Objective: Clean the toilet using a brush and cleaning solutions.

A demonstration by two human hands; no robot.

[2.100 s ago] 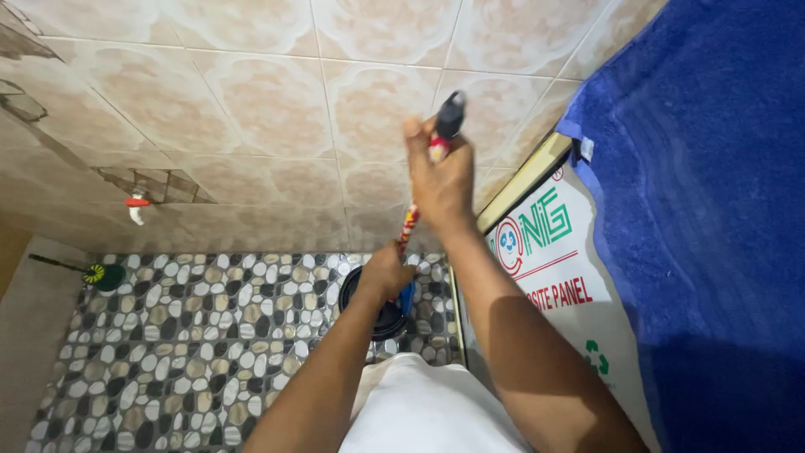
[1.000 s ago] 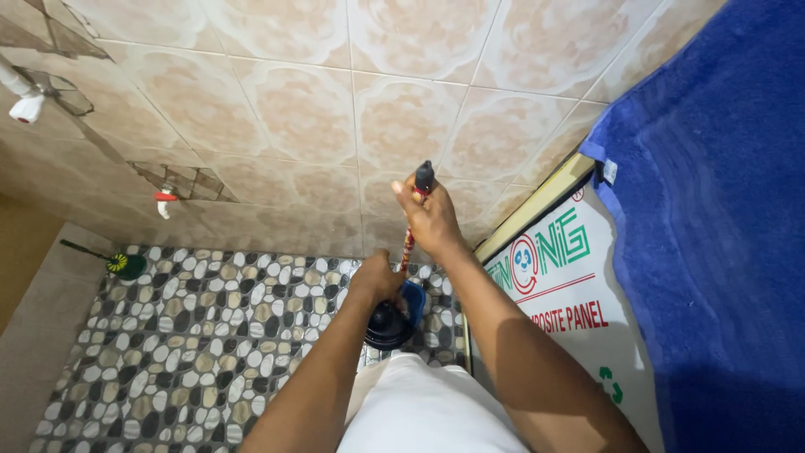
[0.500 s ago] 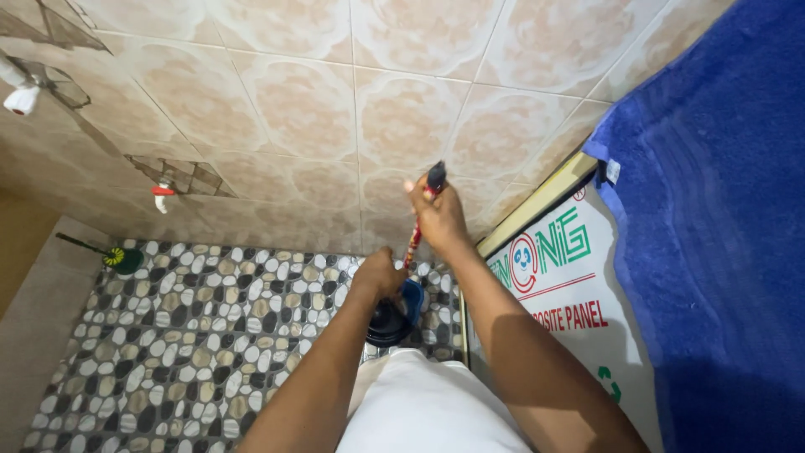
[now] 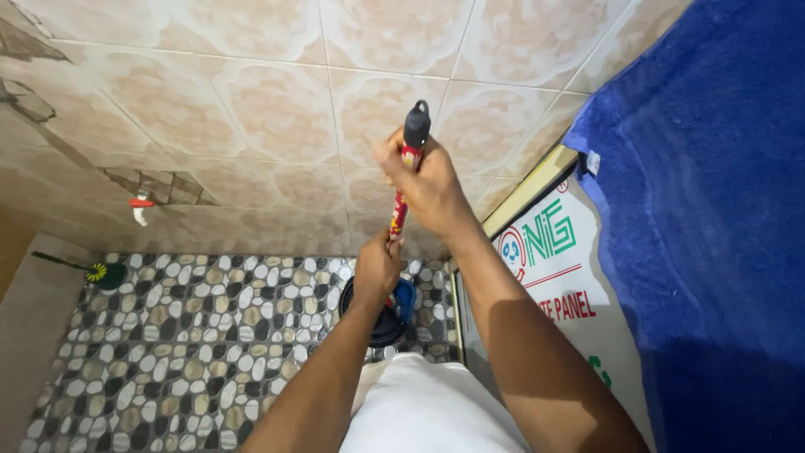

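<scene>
Beside a white panel (image 4: 579, 277) with green and red lettering under a blue towel (image 4: 713, 210), right hand (image 4: 429, 186) clenched near plunger handle (image 4: 399, 210) top, left hand (image 4: 377, 267) clamped lower, black rubber cup (image 4: 381, 323) over pebble floor (image 4: 193, 335).

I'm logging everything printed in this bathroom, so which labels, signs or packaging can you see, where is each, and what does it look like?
Printed panel: leaning at right behind the right arm, white board, green and red lettering, round red and blue emblem, green symbol lower down.
Sewn tag: small, white, on the blue towel's edge.
Plunger handle: red and yellow patterned wrap.
</scene>
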